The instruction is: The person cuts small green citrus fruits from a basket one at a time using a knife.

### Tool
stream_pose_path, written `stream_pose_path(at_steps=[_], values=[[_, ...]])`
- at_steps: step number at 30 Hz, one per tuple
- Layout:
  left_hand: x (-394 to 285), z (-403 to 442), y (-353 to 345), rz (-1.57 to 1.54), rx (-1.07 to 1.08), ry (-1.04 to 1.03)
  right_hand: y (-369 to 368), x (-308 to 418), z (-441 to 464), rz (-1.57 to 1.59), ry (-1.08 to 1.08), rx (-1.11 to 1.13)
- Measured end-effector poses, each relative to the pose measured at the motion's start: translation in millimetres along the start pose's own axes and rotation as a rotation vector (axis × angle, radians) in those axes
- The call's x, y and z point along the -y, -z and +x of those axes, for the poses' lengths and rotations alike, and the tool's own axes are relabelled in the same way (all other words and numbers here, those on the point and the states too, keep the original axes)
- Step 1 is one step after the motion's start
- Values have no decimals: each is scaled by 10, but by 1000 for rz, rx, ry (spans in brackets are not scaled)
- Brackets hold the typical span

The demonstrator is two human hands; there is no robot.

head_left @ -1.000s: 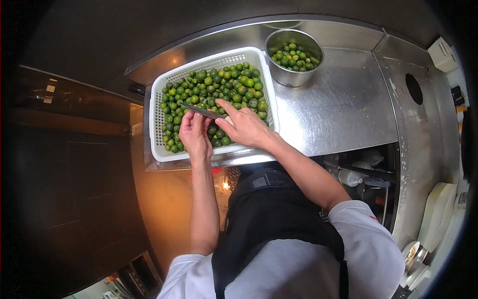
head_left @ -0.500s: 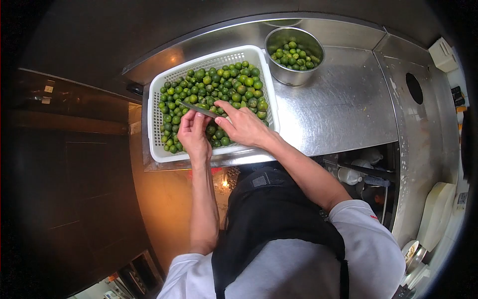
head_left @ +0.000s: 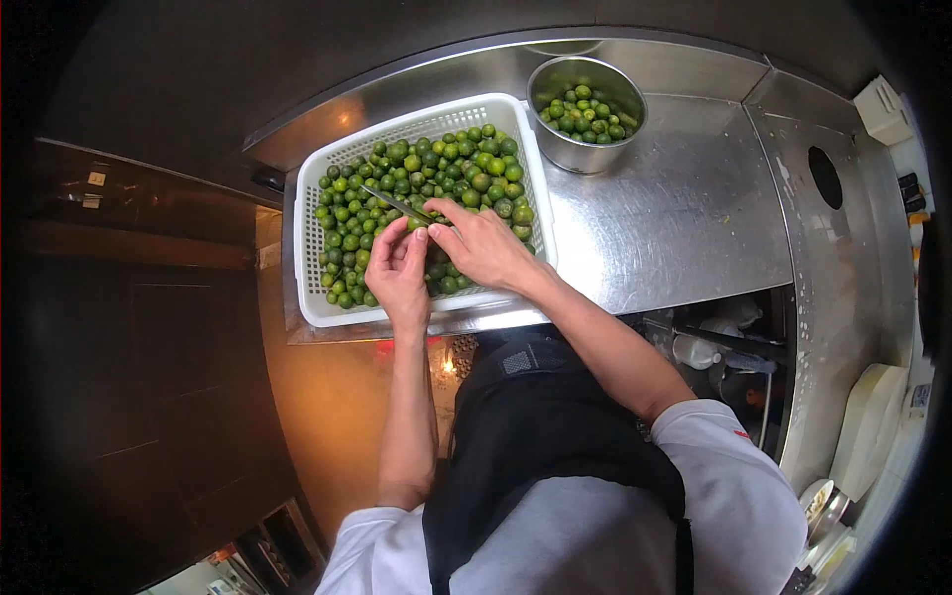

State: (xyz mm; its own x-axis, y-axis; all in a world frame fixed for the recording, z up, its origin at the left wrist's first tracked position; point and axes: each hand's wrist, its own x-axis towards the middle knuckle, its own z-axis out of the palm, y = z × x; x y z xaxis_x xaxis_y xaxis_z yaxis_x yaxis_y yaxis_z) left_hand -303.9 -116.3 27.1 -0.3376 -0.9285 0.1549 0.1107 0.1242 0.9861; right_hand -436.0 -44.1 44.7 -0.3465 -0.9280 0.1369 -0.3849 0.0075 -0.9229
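From my remote head view, the left fingers (head_left: 420, 234) are closed in a pinch on a small green citrus fruit (head_left: 416, 225). The right hand (head_left: 486, 246) grips a knife (head_left: 394, 203) by its handle, index finger extended; the blade points up and away to the left, beside the pinched fruit. I cannot tell whether the edge touches or has cut the skin.

Both hands work over the near part of a white perforated basket (head_left: 543, 198), which carries a thick layer of loose green fruit (head_left: 397, 154). Beyond its far right corner, a steel pot (head_left: 585, 159) stands upright on the metal surface (head_left: 684, 218) and contains a smaller batch (head_left: 587, 116).

Status: one fruit in hand, most in the basket, fewer in the pot. I cannot confirm which have been cut.
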Motion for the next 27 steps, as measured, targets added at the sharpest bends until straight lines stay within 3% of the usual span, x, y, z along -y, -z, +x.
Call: stream_pose_path(at_steps=[2, 6, 9, 12, 15, 17, 18, 20, 23, 25, 27], values=[[1, -4, -10, -10, 2, -25, -24, -52, -3, -16, 34, -16], [-31, 33, -4, -62, -20, -34, -14, -37, 2, 245, -55, 43], [-47, 190, 114, -81, -204, 20, 71, -6, -8, 494, -220, 88], [-229, 397, 254, -60, -402, -175, 109, -48, 26, 613, -388, -18], [-767, 424, -132, 21, -327, -423, 130, -75, 58, 580, -497, -95], [-1202, 416, -481, 279, 86, -442, 110, -102, 67, 555, -513, -92], [-1363, 367, -573, 262, 211, -343, 102, -101, 53, 540, -521, -83], [-1570, 288, -622, 296, 184, -371, 144, -87, 56, 571, -542, -75], [-1273, 418, -305, 362, 144, -358, 131, -103, 23, 676, -568, -142], [-839, 632, -103, 568, 161, -275, 116, -136, 34, 715, -560, -175], [-498, 722, -82, 858, 324, -251, 112, -134, 45, 749, -542, -216]])
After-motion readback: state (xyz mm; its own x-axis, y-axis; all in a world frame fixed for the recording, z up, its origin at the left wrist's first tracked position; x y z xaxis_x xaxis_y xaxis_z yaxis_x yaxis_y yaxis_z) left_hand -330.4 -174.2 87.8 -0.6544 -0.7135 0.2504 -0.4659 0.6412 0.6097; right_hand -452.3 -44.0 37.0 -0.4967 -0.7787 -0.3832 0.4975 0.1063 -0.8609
